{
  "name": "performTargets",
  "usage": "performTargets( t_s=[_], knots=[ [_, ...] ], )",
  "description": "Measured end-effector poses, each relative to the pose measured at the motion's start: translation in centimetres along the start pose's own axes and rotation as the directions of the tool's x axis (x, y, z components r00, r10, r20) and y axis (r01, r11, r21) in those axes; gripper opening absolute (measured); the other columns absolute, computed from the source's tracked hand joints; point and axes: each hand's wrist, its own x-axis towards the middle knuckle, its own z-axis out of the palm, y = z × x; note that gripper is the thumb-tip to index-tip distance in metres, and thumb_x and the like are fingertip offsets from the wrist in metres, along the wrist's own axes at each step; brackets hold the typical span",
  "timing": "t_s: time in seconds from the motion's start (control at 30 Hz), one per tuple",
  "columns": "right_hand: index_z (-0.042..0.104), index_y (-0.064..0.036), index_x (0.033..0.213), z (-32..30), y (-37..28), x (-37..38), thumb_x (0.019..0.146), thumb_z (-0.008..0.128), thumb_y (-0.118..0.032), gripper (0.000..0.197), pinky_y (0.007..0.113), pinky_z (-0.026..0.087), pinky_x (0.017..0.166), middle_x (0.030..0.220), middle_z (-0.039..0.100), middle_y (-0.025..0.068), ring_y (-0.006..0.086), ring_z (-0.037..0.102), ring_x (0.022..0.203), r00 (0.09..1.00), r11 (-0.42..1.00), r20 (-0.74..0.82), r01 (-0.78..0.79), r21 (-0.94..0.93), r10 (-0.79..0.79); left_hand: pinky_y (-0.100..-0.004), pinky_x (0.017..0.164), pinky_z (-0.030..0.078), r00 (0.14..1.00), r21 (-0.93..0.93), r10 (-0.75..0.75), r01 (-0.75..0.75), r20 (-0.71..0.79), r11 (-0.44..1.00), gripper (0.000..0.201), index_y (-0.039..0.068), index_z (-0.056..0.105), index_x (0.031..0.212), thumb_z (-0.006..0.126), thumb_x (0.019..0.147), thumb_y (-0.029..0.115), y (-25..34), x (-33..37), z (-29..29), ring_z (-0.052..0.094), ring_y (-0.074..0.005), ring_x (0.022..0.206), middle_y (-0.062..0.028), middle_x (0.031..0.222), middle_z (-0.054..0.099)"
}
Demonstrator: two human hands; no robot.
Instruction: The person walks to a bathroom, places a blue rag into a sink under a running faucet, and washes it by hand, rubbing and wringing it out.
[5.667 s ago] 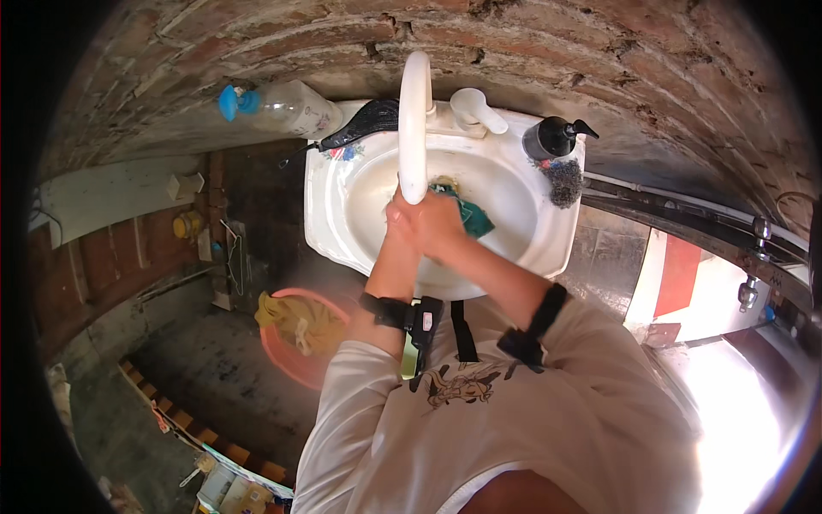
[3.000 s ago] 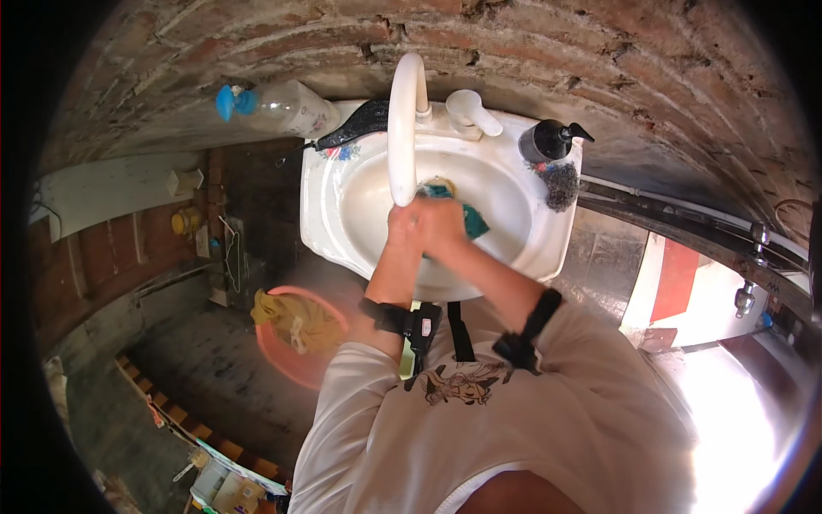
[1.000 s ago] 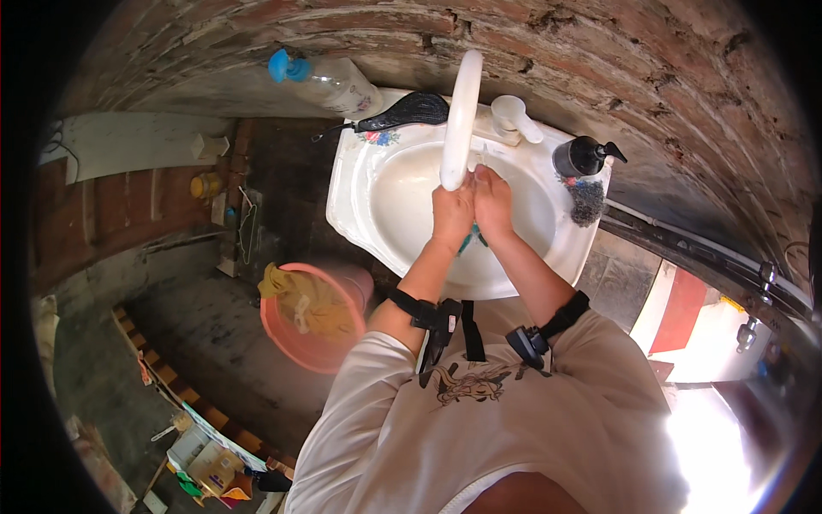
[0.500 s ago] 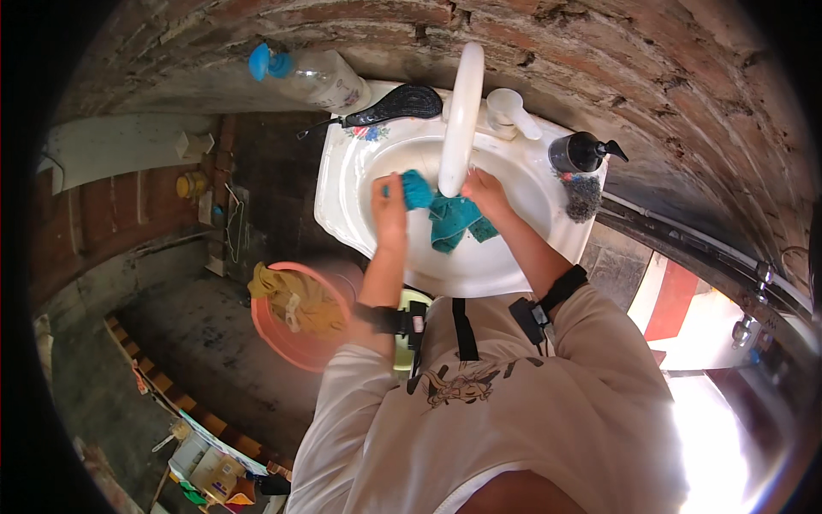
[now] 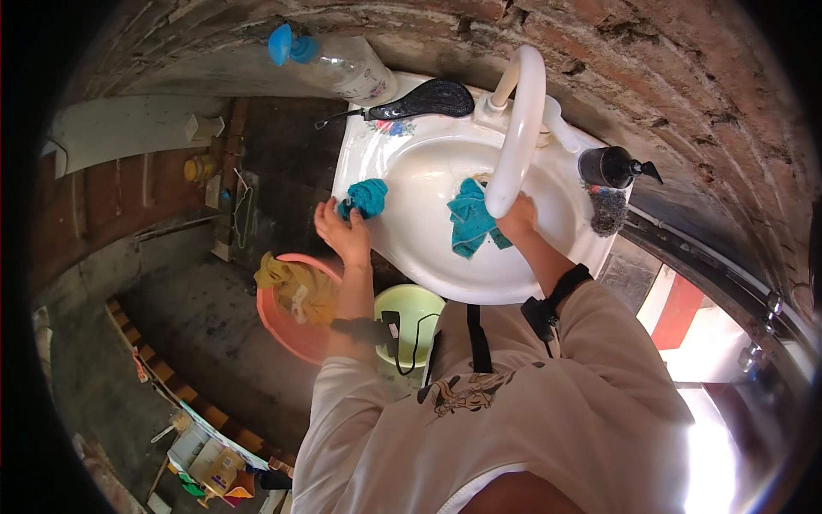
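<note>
A balled teal cloth (image 5: 366,197) rests on the left rim of the white sink (image 5: 419,248). My left hand (image 5: 345,238) is right beside it, fingers apart, fingertips at the cloth's near edge. A second teal cloth (image 5: 471,221) lies loosely crumpled in the basin under the curved white faucet (image 5: 524,120). Close to that cloth's right side is my right hand (image 5: 518,219). The spout covers part of its fingers, so whether it grips the cloth does not show.
Along the sink's back stand a clear bottle with blue top (image 5: 347,73), a black brush-shaped item (image 5: 425,100) and a black pump bottle (image 5: 610,167). A grey scrubber (image 5: 608,212) sits at right. Below left are a pink tub (image 5: 278,321) with yellowish cloth and a pale green basin (image 5: 409,300).
My left hand has carried one teal cloth out of the basin, leftward onto the rim, and its fingers have spread. My right hand stays by the faucet. The whole view has shifted slightly.
</note>
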Motion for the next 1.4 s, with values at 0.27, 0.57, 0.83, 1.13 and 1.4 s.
performTargets(
  t_s=[0.27,0.57,0.83,1.13,1.4],
  knots=[
    [0.057,-0.0060,0.075,-4.1,-2.6,-0.3,0.079,0.051,-0.017,0.013,0.035,0.043,0.065,0.088,0.058,0.0065,0.0238,0.055,0.075,0.990,0.848,0.136,-0.040,0.529,-0.038,-0.0317,0.081,0.040,0.964,-0.763,0.037,0.184,0.263,0.620,0.027,0.003,0.050,0.103,0.053,0.076,0.005,7.6,-3.8,3.2,0.045,-0.0231,0.098,-0.0103,0.105,0.044],
    [0.047,-0.0019,0.099,-9.9,-6.9,-2.9,0.084,0.049,-0.021,0.025,0.027,0.042,0.068,0.087,0.053,0.0052,0.0134,0.051,0.079,0.950,-0.185,0.294,-0.272,0.944,0.106,-0.0380,0.080,0.042,0.372,-0.364,-0.041,0.871,0.927,-0.330,0.044,0.009,0.045,0.113,0.037,0.087,0.043,15.5,-5.1,5.5,0.052,-0.0233,0.094,-0.0093,0.104,0.053],
    [0.056,-0.0072,0.074,-9.9,-6.5,1.4,0.075,0.054,-0.025,0.018,0.041,0.043,0.061,0.075,0.058,0.0100,0.0316,0.055,0.069,0.956,0.873,-0.257,0.245,0.421,-0.145,-0.0347,0.079,0.044,0.443,-0.404,0.070,0.864,0.894,-0.301,0.036,0.010,0.046,0.109,0.038,0.088,0.038,16.4,-4.4,7.9,0.052,-0.0194,0.091,-0.0046,0.100,0.054],
    [0.057,-0.0114,0.069,-8.9,-9.7,-1.0,0.077,0.049,-0.033,0.024,0.043,0.043,0.058,0.068,0.058,0.0115,0.0311,0.056,0.065,0.951,0.899,-0.264,0.250,0.359,-0.159,-0.0339,0.078,0.045,0.433,-0.306,0.710,0.900,0.555,-0.309,0.039,0.008,0.048,0.106,0.034,0.089,0.040,14.3,-2.7,6.1,0.054,-0.0213,0.089,-0.0089,0.098,0.056],
    [0.058,-0.0105,0.068,-9.3,-7.8,2.0,0.079,0.044,-0.039,0.033,0.039,0.043,0.061,0.069,0.058,0.0109,0.0304,0.056,0.068,0.985,0.909,-0.095,-0.095,0.406,0.145,-0.0344,0.078,0.044,0.430,-0.439,-0.089,0.883,0.898,-0.164,0.037,0.006,0.045,0.108,0.031,0.091,0.036,17.0,-2.7,5.0,0.052,-0.0222,0.089,-0.0088,0.099,0.053]
  ],
)
